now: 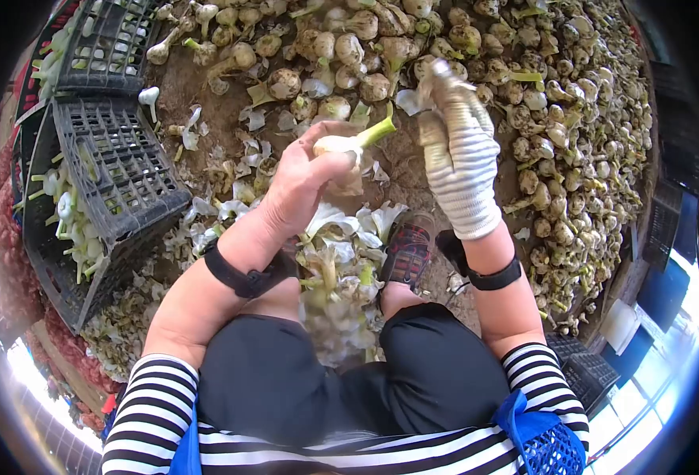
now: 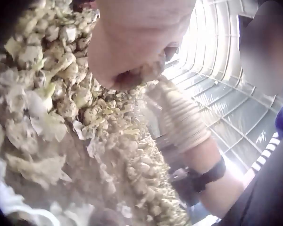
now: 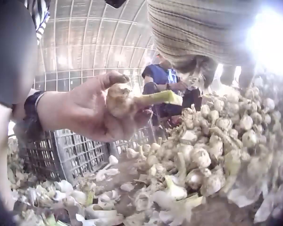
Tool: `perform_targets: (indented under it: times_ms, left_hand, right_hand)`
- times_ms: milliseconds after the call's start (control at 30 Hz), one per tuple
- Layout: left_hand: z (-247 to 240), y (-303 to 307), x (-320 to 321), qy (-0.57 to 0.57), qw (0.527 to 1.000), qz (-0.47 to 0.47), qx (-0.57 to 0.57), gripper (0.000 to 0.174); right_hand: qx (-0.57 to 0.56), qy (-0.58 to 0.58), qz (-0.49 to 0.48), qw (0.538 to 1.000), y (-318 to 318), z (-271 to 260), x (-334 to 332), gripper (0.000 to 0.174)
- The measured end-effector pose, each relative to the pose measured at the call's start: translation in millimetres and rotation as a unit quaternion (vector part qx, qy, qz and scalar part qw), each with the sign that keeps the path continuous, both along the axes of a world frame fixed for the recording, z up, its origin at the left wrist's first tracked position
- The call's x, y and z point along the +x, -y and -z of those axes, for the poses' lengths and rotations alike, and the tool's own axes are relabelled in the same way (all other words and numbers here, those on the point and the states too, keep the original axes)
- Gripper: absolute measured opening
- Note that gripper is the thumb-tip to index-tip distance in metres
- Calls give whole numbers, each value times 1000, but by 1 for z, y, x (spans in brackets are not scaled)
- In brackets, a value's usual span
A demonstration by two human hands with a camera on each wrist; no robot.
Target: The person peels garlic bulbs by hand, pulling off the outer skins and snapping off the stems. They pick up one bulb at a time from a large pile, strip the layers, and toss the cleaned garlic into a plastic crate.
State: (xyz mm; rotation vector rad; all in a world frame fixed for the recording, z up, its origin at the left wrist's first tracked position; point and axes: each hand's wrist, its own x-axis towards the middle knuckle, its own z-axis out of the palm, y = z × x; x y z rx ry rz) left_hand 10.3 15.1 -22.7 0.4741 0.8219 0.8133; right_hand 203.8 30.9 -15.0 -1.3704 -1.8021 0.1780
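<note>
Between the thumb and fingers of my bare left hand is a garlic bulb, its short cut green stem pointing up to the right. The right wrist view shows the same garlic bulb side on, with dirt-stained skin on it. My right hand wears a striped, soiled white knit glove and is raised to the right of the bulb, apart from it. Its fingers extend forward, blurred at the tips. In the left wrist view my left hand hides the bulb.
Untrimmed garlic is heaped ahead and to the right. Black plastic crates on the left contain trimmed bulbs. Loose garlic skins litter the ground between my feet. Another person in blue sits beyond the pile.
</note>
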Motion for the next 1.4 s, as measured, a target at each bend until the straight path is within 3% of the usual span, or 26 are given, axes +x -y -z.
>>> perform_targets:
  times_ms: [67, 100, 133, 200, 300, 333, 400, 433, 467, 533, 667, 867, 933, 1000, 1100, 1133, 1200, 1233, 1267, 1300, 1333, 1400]
  left_hand:
    - [2, 3, 0, -21, 999, 43, 21, 44]
    - [-6, 5, 3, 0, 998, 56, 12, 42]
    - [-6, 6, 2, 0, 998, 59, 13, 42]
    - [-3, 8, -1, -2, 999, 46, 28, 43]
    - [-6, 9, 0, -13, 999, 33, 24, 44]
    - [-8, 10, 0, -13, 999, 23, 24, 44]
    - [-5, 8, -5, -19, 999, 25, 21, 53]
    - [-8, 7, -4, -15, 999, 21, 19, 48]
    - [-8, 6, -3, -12, 1000, 18, 16, 44]
    - [-5, 7, -1, -37, 998, 33, 25, 43]
    - [-5, 9, 2, -103, 990, 83, 47, 44]
    - [3, 11, -3, -160, 970, 160, 87, 61]
    - [5, 10, -3, -143, 974, 145, 100, 55]
    - [3, 4, -3, -141, 983, 115, -34, 45]
    - [2, -3, -7, -22, 983, 104, -148, 40]
    - [-2, -5, -8, 42, 968, 118, -218, 40]
    - [-3, -3, -5, 44, 978, 91, -183, 41]
    - [-2, 0, -3, 45, 986, 64, -149, 41]
    - [-1, 2, -1, 47, 992, 37, -115, 41]
    - [4, 5, 3, 14, 999, -7, -28, 45]
    - [2, 7, 7, 15, 1000, -8, -26, 45]
    - [-4, 9, 15, -20, 994, -60, 92, 52]
  right_hand:
    - [-11, -23, -62, 998, 8, -17, -16, 52]
    - [-113, -70, -82, 988, 18, -32, -33, 54]
    - [-19, 55, -119, 991, 20, -11, -38, 55]
    - [-68, 12, -111, 991, 25, 2, -41, 52]
    - [-67, 39, -88, 993, 25, 11, -33, 53]
    - [-86, 12, -74, 994, 22, 5, -23, 56]
    - [-146, -232, -79, 958, 32, -1, -23, 58]
    - [-135, -74, -133, 979, 26, -11, -15, 57]
    - [-135, -74, -132, 979, 27, -10, -15, 57]
    - [-14, 101, -169, 980, 32, -4, -15, 56]
    - [-9, 161, -164, 973, 32, 4, -19, 51]
    - [-15, 205, -157, 966, 36, 8, -16, 48]
    - [-10, 245, -135, 960, 36, 9, -13, 47]
    - [12, 246, -129, 960, 33, 8, -15, 45]
    - [6, 238, -112, 965, 29, 2, -17, 43]
    - [17, 216, -100, 971, 29, -1, -18, 52]
    - [31, 195, -89, 976, 28, -1, -18, 63]
    - [-42, 35, -77, 996, 28, 3, -19, 67]
    - [-115, -126, -62, 983, 28, 5, -22, 72]
    - [-179, -405, -50, 895, 33, -10, -37, 76]
    - [-328, -620, -78, 708, 38, -25, -34, 72]
    - [-333, -722, -109, 596, 33, -3, -35, 61]
